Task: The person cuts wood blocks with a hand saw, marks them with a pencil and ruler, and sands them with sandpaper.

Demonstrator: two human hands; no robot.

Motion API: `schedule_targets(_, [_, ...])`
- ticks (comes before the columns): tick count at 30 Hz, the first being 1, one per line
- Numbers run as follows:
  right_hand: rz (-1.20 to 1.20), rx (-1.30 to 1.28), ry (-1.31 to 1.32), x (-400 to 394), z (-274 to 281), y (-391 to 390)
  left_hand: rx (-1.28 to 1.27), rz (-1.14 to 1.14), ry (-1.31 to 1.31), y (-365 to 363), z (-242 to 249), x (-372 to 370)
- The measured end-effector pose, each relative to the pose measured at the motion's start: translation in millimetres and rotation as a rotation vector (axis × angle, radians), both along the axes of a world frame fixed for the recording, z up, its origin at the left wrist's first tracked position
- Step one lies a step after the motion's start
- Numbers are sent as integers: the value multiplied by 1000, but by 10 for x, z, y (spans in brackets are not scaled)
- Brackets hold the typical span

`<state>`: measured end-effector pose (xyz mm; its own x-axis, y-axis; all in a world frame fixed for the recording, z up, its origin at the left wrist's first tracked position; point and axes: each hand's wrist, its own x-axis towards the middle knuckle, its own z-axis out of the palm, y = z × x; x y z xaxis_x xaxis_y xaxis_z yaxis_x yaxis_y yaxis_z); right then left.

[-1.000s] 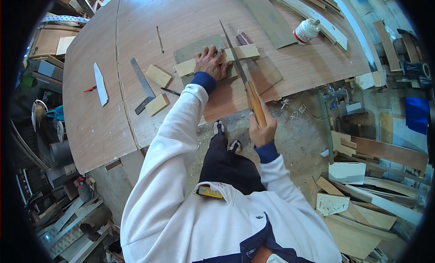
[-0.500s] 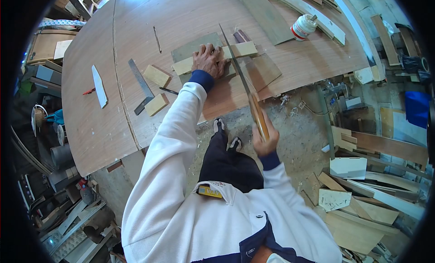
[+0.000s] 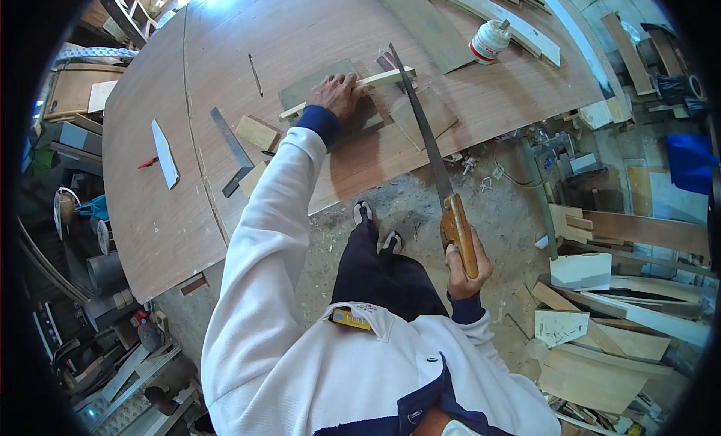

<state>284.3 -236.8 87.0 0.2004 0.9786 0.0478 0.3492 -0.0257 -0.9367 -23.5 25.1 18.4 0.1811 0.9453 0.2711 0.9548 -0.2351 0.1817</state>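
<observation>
My right hand [image 3: 469,266] is closed around the wooden handle of a handsaw [image 3: 426,124], its blade pointing up and away with the tip near the strip's right end. On the worktable, my left hand [image 3: 337,95] grips a pale wood strip [image 3: 393,77], which shows a narrow side upward. Beneath it lie a grey-green board [image 3: 299,92] and a thin brown panel [image 3: 425,119]. To the left are a wood block [image 3: 257,131], a second block [image 3: 251,181] partly behind my sleeve, and a try square [image 3: 232,150].
A white glue-like bottle [image 3: 489,42] stands at the table's far right beside long boards [image 3: 420,24]. Further left lies a white pointed piece [image 3: 164,155]. Offcuts [image 3: 593,368] are heaped on the floor at right, and clutter fills the left side.
The saw has drawn back toward me and right, with my right hand lower. The strip has turned from its broad face to a narrow side under my left hand.
</observation>
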Motion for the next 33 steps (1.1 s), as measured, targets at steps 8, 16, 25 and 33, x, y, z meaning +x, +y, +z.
schedule_targets(8, [57, 121, -49, -83, -64, 99, -252, 241, 29, 332, 99, -46])
schedule_targets(16, [89, 44, -2, -198, -6, 193, 18, 20, 106, 178, -44, -109])
schedule_targets(25, [115, 66, -6, -301, -34, 319, 1, 87, 66, 37, -192, 82])
schedule_targets(33, [132, 40, -40, -264, -76, 298, -8, 146, 4, -63, -168, 172])
